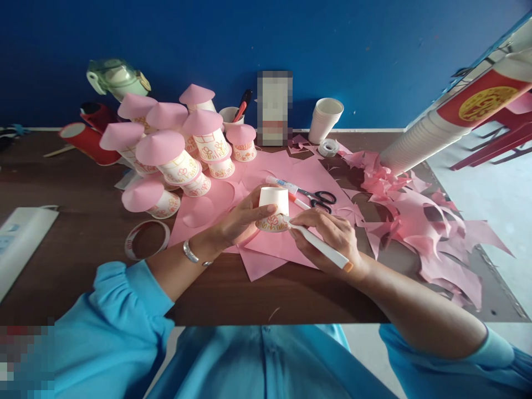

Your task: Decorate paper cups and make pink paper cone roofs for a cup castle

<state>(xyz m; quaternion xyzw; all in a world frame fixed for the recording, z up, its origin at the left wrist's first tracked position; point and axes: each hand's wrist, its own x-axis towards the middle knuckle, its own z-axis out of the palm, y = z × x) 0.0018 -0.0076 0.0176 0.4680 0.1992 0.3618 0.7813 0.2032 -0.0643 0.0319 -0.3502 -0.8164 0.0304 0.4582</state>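
Paper sheets (266,266) cover the middle of the desk (233,296). Over them are the cup (273,206) in the left hand (246,217) and the marker (322,244) in the right hand (332,235). Scissors (321,200) lie on the sheets, right of the glue stick (282,184). Cone-topped cups (166,152) stand at far left, the large tape roll (146,239) nearer, the power strip (25,244) at the left edge. Behind the sheets are the holder (229,115) with a cutter (243,108) in it, and, farther right, a cup stack (326,119). Paper scraps (432,221) lie right.
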